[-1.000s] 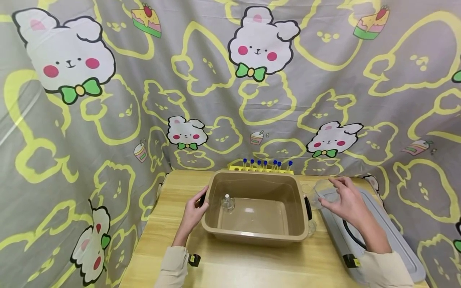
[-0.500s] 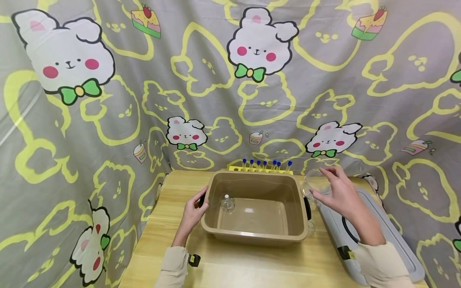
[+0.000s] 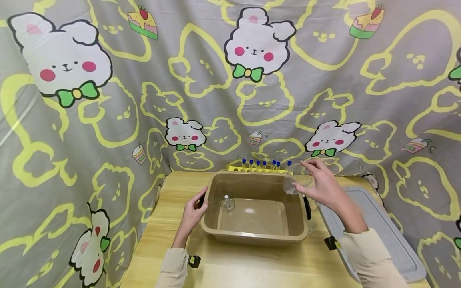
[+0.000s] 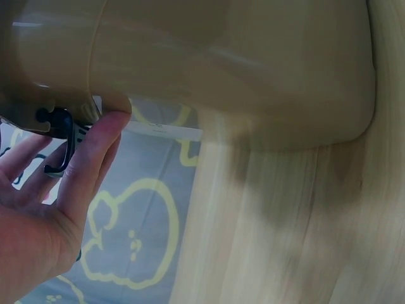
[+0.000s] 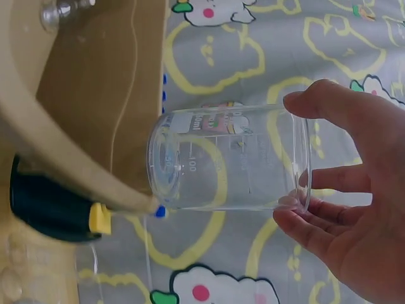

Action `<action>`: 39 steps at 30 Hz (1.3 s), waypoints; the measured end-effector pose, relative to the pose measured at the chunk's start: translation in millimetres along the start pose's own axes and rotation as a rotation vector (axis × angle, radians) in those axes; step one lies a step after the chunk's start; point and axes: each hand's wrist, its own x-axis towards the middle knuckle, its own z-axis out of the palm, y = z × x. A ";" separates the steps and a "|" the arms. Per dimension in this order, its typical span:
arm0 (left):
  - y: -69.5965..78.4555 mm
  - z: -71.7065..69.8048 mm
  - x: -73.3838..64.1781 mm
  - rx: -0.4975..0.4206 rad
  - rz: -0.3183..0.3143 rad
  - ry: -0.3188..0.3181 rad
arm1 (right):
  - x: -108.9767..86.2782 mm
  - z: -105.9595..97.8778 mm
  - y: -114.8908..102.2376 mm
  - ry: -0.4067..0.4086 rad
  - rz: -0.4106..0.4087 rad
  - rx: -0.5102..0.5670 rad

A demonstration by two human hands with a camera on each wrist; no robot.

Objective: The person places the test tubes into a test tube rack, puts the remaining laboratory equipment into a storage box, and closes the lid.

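Note:
My right hand (image 3: 320,186) pinches a clear glass beaker (image 5: 221,164) near its rim, thumb on one side and fingers on the other. The beaker lies tilted on its side, its base toward the brown plastic bin (image 3: 252,235). In the head view its base overlaps the bin's back right corner. At the bin's left end, my left hand (image 3: 192,210) holds the black handle (image 4: 60,123), thumb against the bin wall and fingers around behind. Inside the bin, toward the left, stands a small round glass bottle (image 3: 227,205) with a white tip.
Behind the bin is a yellow rack (image 3: 235,169) of test tubes with blue caps. A grey lid (image 3: 381,232) lies on the wooden table (image 3: 252,264) at the right. More clear glassware (image 3: 311,228) stands beside the bin's right side. A patterned curtain (image 3: 212,104) surrounds the table.
My right hand has carried the beaker leftward, from over the grey lid's far end to the bin's back right corner. The left hand and the bin have stayed put.

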 end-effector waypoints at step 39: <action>-41.3 -4.1 5.9 -0.078 0.011 0.015 | 57.1 114.6 -34.6 -0.290 -0.163 0.036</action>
